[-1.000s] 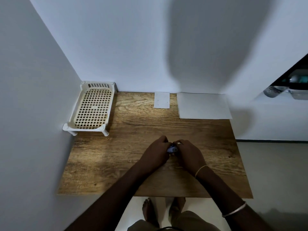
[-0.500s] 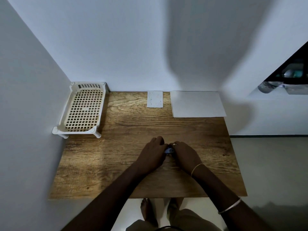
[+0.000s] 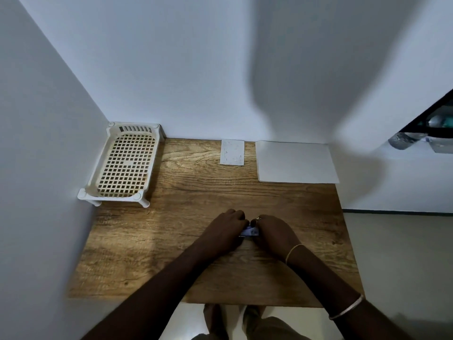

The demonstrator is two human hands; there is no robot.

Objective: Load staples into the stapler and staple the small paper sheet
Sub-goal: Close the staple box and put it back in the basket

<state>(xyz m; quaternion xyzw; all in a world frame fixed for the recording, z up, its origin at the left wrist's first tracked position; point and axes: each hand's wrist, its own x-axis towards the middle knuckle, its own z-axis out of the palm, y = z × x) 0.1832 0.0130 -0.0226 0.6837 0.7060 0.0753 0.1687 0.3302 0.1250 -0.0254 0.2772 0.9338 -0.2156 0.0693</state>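
Note:
A small pale blue stapler (image 3: 250,231) shows only as a sliver between my two hands at the middle of the wooden table (image 3: 171,241). My left hand (image 3: 225,231) is closed over its left side and my right hand (image 3: 274,233) over its right side. Most of the stapler is hidden, and no staples can be made out. The small paper sheet (image 3: 232,152) lies flat at the table's back edge, well beyond both hands.
A cream plastic lattice tray (image 3: 127,165) on short legs stands at the back left against the wall. A larger white sheet (image 3: 296,161) lies at the back right. Walls close the left and back sides; the floor drops off to the right.
My hands stay together on the stapler at the table's middle. The camera view has shifted slightly, so the scene sits a little differently in the frame.

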